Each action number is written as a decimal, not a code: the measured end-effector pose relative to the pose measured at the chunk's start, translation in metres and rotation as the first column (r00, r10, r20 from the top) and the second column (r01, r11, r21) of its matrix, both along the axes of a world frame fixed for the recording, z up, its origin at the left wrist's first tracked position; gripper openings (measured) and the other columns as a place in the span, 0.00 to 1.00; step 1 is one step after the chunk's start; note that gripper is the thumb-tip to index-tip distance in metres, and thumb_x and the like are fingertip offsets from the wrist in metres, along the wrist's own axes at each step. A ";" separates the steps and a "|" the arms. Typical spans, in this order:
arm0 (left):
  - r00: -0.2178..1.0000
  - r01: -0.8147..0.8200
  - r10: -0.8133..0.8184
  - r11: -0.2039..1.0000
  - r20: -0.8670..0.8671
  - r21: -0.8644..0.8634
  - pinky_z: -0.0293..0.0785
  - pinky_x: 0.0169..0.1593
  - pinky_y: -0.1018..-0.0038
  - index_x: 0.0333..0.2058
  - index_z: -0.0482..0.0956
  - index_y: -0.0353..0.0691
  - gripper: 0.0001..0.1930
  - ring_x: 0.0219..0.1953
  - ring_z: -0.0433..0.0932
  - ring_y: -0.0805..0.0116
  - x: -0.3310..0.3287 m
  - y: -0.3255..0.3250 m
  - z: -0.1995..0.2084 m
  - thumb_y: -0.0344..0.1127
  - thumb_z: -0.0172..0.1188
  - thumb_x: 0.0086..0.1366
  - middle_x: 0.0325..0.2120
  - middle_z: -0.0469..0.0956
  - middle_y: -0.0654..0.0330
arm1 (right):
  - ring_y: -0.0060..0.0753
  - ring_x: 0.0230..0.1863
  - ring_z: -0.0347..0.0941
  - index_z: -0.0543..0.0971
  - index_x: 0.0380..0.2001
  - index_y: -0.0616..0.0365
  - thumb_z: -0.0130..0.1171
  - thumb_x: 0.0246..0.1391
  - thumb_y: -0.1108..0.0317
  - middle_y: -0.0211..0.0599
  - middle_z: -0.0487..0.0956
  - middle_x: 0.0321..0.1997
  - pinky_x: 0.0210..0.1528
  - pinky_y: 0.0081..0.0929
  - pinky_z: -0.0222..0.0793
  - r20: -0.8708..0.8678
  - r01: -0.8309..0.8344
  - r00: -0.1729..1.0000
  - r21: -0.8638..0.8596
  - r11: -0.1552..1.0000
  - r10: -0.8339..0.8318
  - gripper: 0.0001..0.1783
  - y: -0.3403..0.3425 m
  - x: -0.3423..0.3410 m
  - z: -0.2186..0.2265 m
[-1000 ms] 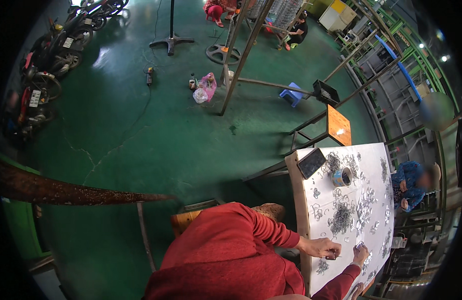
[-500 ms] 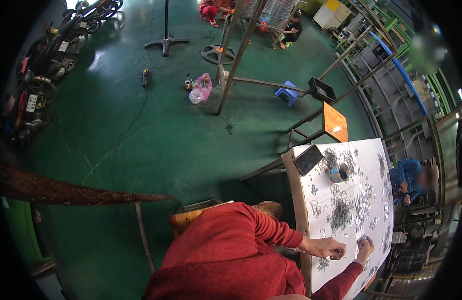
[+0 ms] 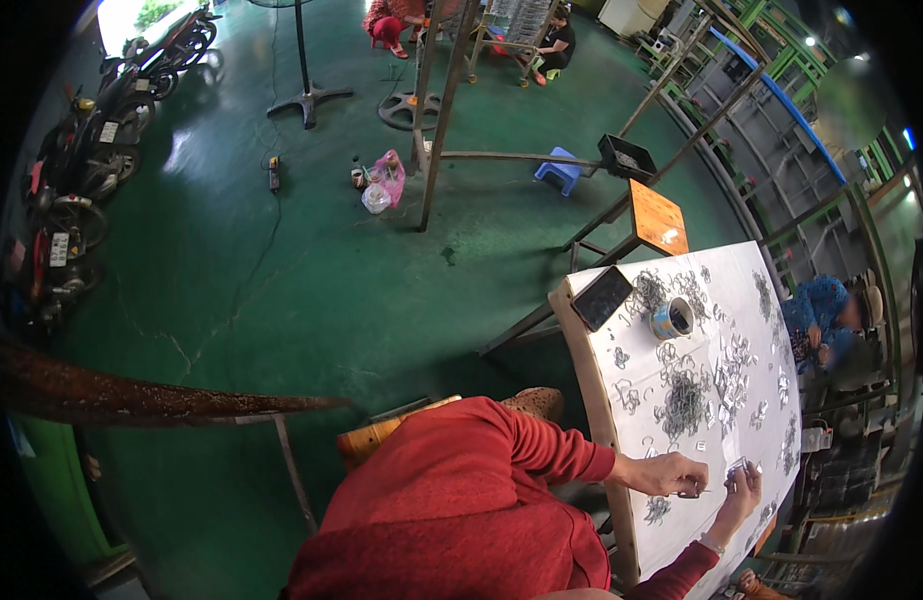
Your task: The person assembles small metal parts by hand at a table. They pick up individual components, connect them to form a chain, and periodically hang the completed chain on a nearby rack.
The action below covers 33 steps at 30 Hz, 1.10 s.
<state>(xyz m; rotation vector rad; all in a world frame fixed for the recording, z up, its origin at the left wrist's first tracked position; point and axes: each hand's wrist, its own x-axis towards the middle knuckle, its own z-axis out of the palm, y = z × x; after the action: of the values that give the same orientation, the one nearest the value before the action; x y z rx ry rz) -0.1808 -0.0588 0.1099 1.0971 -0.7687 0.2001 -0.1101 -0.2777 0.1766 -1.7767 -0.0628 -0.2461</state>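
Note:
My left hand (image 3: 673, 474), at the near side of the white-covered table (image 3: 603, 400), is closed around a small dark thing with a thin pointed tip; its kind is too small to make out. Just right of it, my right hand (image 3: 744, 487) pinches small shiny pieces, apart from the left hand's tip. Beyond my hands lies a heap of thin grey rings or hooks (image 3: 684, 402). Loose shiny clips (image 3: 731, 385) are scattered farther over. A smaller cluster of grey rings (image 3: 658, 509) rests below my left hand.
A tub (image 3: 672, 319) with dark contents and a black phone (image 3: 601, 298) sit at the table's far end. Past it stands a wooden stool (image 3: 657, 218). A person in blue (image 3: 816, 310) sits across the table. Motorbikes (image 3: 106, 150) line the left wall.
The whole view has shifted slightly. My right hand has turned, and the shiny pieces at its fingertips now show more. My left hand keeps its closed grip.

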 end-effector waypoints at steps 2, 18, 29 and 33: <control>1.000 0.017 -0.017 1.000 0.005 0.020 0.69 0.35 0.75 0.34 0.70 0.35 0.04 0.31 0.73 0.74 0.004 -0.011 -0.001 0.27 0.54 0.61 0.26 0.74 0.59 | 0.18 0.29 0.70 0.74 0.42 0.63 0.53 0.52 0.76 0.30 0.74 0.32 0.29 0.16 0.69 -0.082 0.017 0.997 0.136 0.991 -0.006 0.12 0.002 -0.016 0.007; 0.968 0.196 -0.103 0.880 -0.229 0.432 0.73 0.40 0.76 0.38 0.72 0.35 0.05 0.36 0.77 0.74 0.013 -0.002 -0.024 0.26 0.53 0.64 0.30 0.78 0.60 | 0.25 0.32 0.77 0.79 0.39 0.68 0.62 0.48 0.78 0.39 0.80 0.33 0.35 0.18 0.73 0.006 0.240 0.970 0.173 0.955 -0.245 0.12 0.057 -0.114 -0.040; 0.988 0.129 -0.058 0.813 -0.141 0.567 0.71 0.37 0.71 0.37 0.73 0.36 0.07 0.32 0.76 0.61 0.012 -0.005 -0.046 0.24 0.56 0.59 0.30 0.76 0.55 | 0.21 0.32 0.76 0.79 0.37 0.66 0.61 0.46 0.82 0.35 0.80 0.32 0.35 0.17 0.73 -0.024 0.340 0.932 0.413 0.845 -0.362 0.11 0.064 -0.117 -0.083; 0.972 -0.024 0.146 0.840 -0.184 0.543 0.73 0.42 0.72 0.39 0.75 0.38 0.11 0.34 0.77 0.62 0.026 0.007 -0.050 0.25 0.60 0.56 0.32 0.77 0.57 | 0.23 0.26 0.75 0.79 0.35 0.67 0.60 0.46 0.84 0.39 0.80 0.29 0.29 0.18 0.72 -0.049 0.317 0.939 0.510 0.800 -0.341 0.10 0.069 -0.120 -0.081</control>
<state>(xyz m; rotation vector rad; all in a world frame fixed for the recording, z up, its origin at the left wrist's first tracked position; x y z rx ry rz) -0.1551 -0.0521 0.0604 1.6627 -0.5863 -0.0735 -0.2299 -0.2085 0.0959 -1.2358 0.2656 -0.5071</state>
